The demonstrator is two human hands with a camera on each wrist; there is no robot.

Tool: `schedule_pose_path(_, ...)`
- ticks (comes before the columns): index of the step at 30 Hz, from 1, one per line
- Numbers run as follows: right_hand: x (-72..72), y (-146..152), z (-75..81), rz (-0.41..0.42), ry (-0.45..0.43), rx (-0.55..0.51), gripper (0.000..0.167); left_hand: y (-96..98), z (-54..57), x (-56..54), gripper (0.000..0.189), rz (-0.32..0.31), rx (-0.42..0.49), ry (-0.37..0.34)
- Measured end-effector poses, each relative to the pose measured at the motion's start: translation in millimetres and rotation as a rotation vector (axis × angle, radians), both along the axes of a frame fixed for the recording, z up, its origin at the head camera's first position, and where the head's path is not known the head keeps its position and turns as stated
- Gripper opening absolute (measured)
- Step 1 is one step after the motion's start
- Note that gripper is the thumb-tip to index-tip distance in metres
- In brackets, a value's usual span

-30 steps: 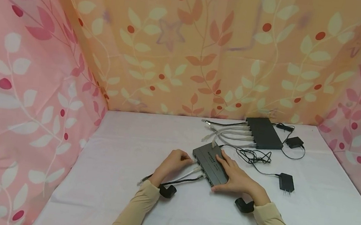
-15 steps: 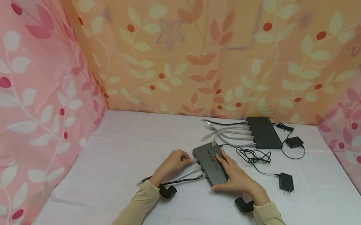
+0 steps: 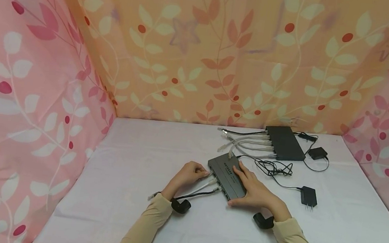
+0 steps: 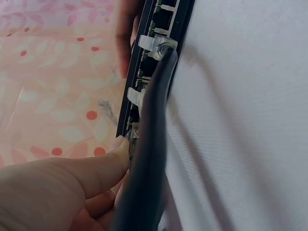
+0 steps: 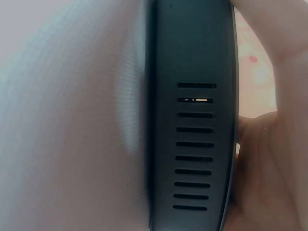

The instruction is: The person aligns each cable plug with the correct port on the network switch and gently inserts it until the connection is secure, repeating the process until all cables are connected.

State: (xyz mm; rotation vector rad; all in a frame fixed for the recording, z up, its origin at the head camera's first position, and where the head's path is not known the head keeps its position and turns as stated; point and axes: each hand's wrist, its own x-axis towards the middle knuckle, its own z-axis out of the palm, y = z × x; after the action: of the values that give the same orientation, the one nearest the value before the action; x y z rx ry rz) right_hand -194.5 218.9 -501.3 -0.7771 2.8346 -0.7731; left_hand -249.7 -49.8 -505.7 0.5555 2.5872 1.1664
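Note:
A grey NETGEAR network switch lies tilted to the view on the table, its row of ports facing my left hand. With thumb and fingers, my left hand pinches a clear cable plug at one port; most of its cable is hidden. My right hand grips the switch from the other side, fingers over the top and thumb at the near end. A black network cable and a white network cable sit in neighbouring ports. The vented end fills the right wrist view.
Behind stands a second black switch with several cables plugged in. A coiled black cord leads to a power adapter on the right. Another adapter lies farther back. Patterned curtains bound the white table.

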Motion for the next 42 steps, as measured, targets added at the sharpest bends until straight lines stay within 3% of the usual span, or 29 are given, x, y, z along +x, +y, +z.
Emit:
schedule_pose_path(14, 0.6, -1, 1.9, -0.001, -0.005, -0.003, 0.118, 7.4, -2.1, 2.4, 0.019, 0.044, -0.026, 0.043)
schedule_pose_path(22, 0.4, 0, 0.0, -0.001, -0.011, -0.018, 0.119, 3.3, -0.2, -7.3, 0.021, -0.028, -0.013, 0.012)
schedule_pose_path(32, 0.5, 0, 0.2, -0.001, -0.016, -0.008, 0.120, 3.7, 3.0, -10.9, 0.026, -0.037, -0.049, -0.024)
schedule_pose_path(42, 0.0, -2, 2.1, 0.007, -0.027, 0.004, 0.121, 5.7, 3.0, -16.7, 0.025, -0.094, 0.006, -0.034)
